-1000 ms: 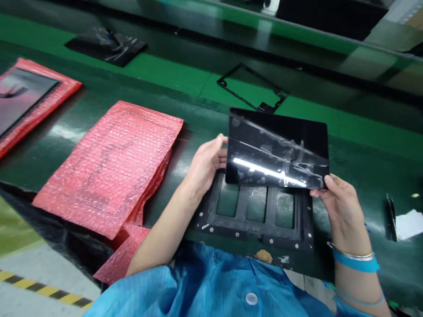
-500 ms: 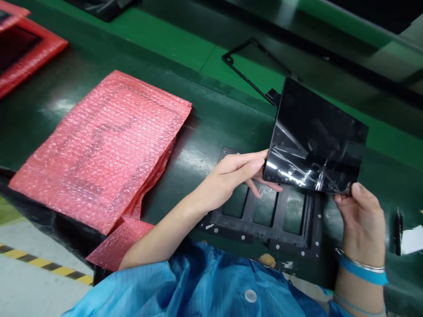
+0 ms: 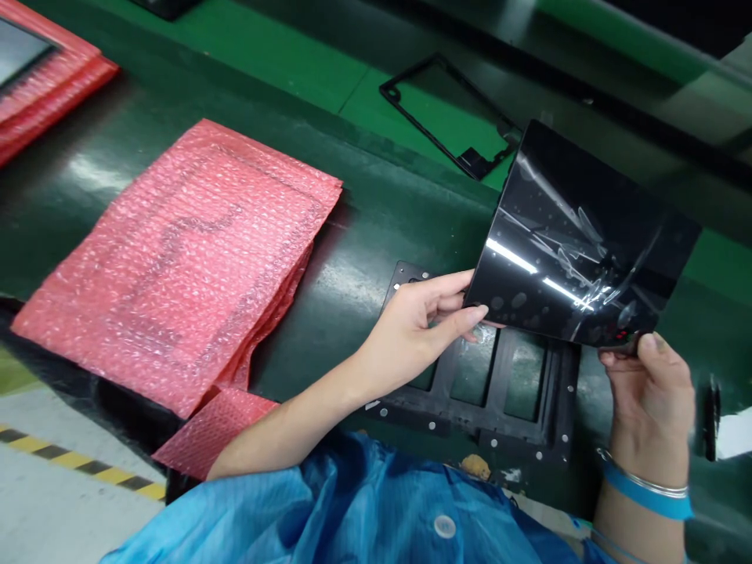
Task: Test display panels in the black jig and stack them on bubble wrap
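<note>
A glossy black screen panel [image 3: 593,235], tilted and covered in wrinkled clear film, is held up between my two hands. My left hand [image 3: 420,321] grips its lower left corner, thumb in front and fingers behind. At the lower right corner, my right hand [image 3: 652,380] pinches the edge with the thumb on the front. A small red glow shows on the panel near that thumb. Beneath it on the bench lies a black fixture frame [image 3: 443,392] with rectangular openings and small round metal dots, partly hidden by my left hand and the panel.
Pink bubble-wrap bags [image 3: 193,258] are stacked on the green bench [image 3: 376,211] at left. More pink wrap with a screen [image 3: 52,86] lies at the far left. A thin black bezel frame [image 3: 446,117] rests behind the panel. Black tweezers [image 3: 713,419] and white paper [image 3: 734,435] lie at right.
The panel has shifted right and tilted, so its reflections differ and a red glow now shows. My left thumb has moved onto its lower left corner, and the fingers have closed behind it.
</note>
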`<state>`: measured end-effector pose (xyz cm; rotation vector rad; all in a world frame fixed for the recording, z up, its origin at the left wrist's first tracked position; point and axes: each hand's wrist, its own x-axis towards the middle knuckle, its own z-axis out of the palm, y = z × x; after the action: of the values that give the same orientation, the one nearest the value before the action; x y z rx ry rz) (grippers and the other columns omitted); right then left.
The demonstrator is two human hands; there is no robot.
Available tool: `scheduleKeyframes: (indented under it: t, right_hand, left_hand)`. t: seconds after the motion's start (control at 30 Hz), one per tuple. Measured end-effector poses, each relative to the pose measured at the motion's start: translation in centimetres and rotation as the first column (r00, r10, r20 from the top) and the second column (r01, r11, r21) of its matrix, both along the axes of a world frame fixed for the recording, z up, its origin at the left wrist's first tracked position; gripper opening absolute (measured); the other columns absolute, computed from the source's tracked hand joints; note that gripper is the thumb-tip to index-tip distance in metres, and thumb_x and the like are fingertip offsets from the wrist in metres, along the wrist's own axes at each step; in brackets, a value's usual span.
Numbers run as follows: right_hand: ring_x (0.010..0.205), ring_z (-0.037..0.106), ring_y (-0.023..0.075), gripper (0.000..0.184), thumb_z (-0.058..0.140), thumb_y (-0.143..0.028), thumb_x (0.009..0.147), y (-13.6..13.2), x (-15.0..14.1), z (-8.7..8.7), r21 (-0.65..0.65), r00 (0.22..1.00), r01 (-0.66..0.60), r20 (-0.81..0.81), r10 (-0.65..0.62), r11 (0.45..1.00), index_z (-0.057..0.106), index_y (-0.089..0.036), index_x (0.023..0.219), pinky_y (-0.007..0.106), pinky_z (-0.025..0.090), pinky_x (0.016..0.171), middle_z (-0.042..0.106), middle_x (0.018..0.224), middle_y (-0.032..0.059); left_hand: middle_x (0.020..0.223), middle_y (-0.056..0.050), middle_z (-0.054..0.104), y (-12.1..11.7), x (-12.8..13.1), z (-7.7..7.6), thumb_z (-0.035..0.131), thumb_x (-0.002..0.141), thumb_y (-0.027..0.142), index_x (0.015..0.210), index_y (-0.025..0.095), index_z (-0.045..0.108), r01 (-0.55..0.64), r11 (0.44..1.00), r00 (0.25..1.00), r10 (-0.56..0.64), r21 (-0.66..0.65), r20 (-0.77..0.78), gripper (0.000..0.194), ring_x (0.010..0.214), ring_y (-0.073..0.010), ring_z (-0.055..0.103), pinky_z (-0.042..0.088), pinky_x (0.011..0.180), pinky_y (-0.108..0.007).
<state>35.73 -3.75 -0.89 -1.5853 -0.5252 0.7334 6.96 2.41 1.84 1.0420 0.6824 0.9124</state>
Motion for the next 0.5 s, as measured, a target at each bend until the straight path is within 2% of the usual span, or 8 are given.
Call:
scheduleKeyframes:
  t: [0.1, 0.33, 0.5]
  right_hand:
    - [0.052, 0.052, 0.0144, 0.027, 0.081, -0.029, 0.048, -0.09, -0.09, -0.01, 0.007, 1.0, 0.002, -0.005, -0.002, 1.0, 0.057, -0.021, 0.058, 0.027, 0.038, 0.039, 0.057, 0.069, 0.0019]
    - [0.053, 0.053, 0.0138, 0.03, 0.082, -0.032, 0.053, -0.23, -0.73, -0.13, 0.033, 0.999, -0.024, -0.022, 0.025, 0.999, 0.056, -0.02, 0.062, 0.028, 0.044, 0.041, 0.053, 0.066, -0.0009]
    - [0.059, 0.057, 0.0122, 0.036, 0.087, -0.039, 0.054, -0.48, -0.71, -0.98, 0.076, 0.991, -0.095, -0.084, 0.101, 0.993, 0.061, -0.019, 0.069, 0.025, 0.048, 0.044, 0.061, 0.072, -0.0002]
  left_hand:
    - [0.097, -0.004, 0.075, -0.2, 0.06, -0.08, 0.065, 0.09, 0.023, 0.124, 0.015, 0.071, -0.033, 0.999, 0.999, 0.033, 0.005, 0.011, 0.036, 0.076, -0.0146, 0.068, 0.061, 0.072, -0.026]
    - [0.102, -0.006, 0.076, -0.57, 0.08, 0.15, 0.069, 0.089, 0.03, 0.124, 0.016, 0.071, -0.102, 0.995, 0.994, 0.102, 0.019, 0.037, 0.038, 0.087, -0.0189, 0.071, 0.062, 0.077, -0.029]
    - [0.106, -0.007, 0.075, -0.73, 0.42, 0.09, 0.074, 0.085, 0.024, 0.128, 0.014, 0.067, -0.16, 0.985, 0.985, 0.155, 0.071, 0.078, 0.045, 0.096, -0.019, 0.071, 0.06, 0.086, -0.028]
